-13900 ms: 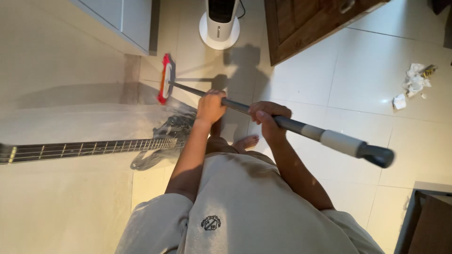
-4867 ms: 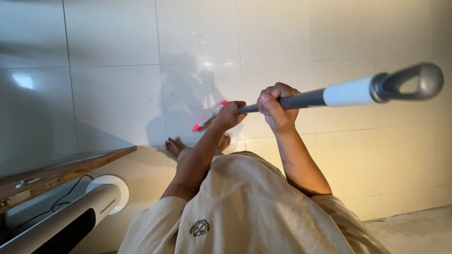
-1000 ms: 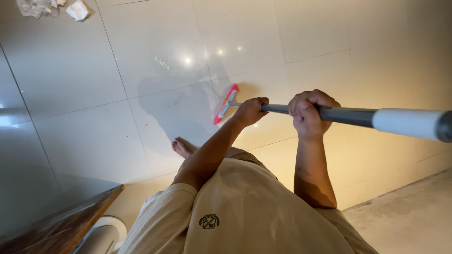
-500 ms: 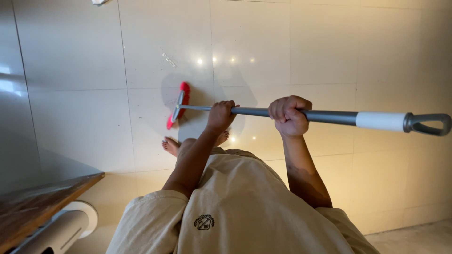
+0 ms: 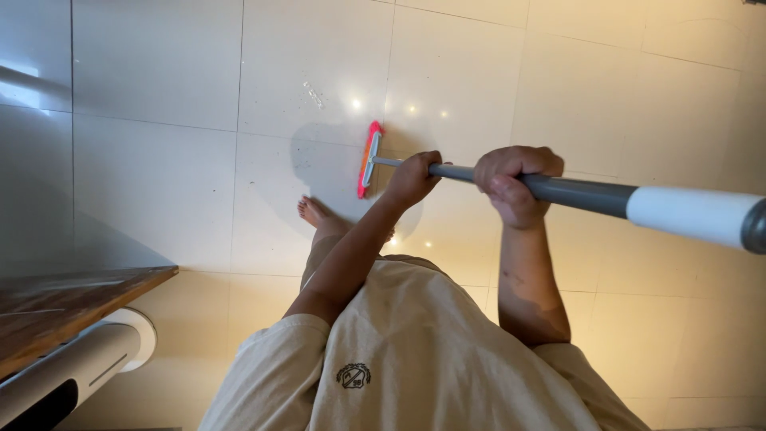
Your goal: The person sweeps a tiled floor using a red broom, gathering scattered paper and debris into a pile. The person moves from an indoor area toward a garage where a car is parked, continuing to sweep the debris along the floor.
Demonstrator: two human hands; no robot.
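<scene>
Here, the long grey pole [image 5: 574, 191] of a floor wiper runs slantwise through my view, its red and orange head [image 5: 369, 159] set on the pale tiled floor [image 5: 159, 183] just beyond my fingers. My left hand [image 5: 413, 178] has its fingers clamped around the pole near the head end, thumb side toward the blade; my right hand [image 5: 511, 182] is wrapped tight around the same pole farther back, knuckles up, with a short stretch of bare pole between the two fists. Behind the right fingers the pole widens into a white sleeve [image 5: 690, 215] that runs out of view at the edge. Below my left fingers a bare foot [image 5: 317, 214] stands on a tile, near the wiper head but apart from it. Small bright light spots [image 5: 357, 104] glint on the glossy tile just past the head. Closer in, my beige shirt [image 5: 415, 351] fills the lower view. Well away from my left fingers, a wooden edge [image 5: 72, 303] and a white cylindrical appliance [image 5: 88, 359] sit in the lower corner
</scene>
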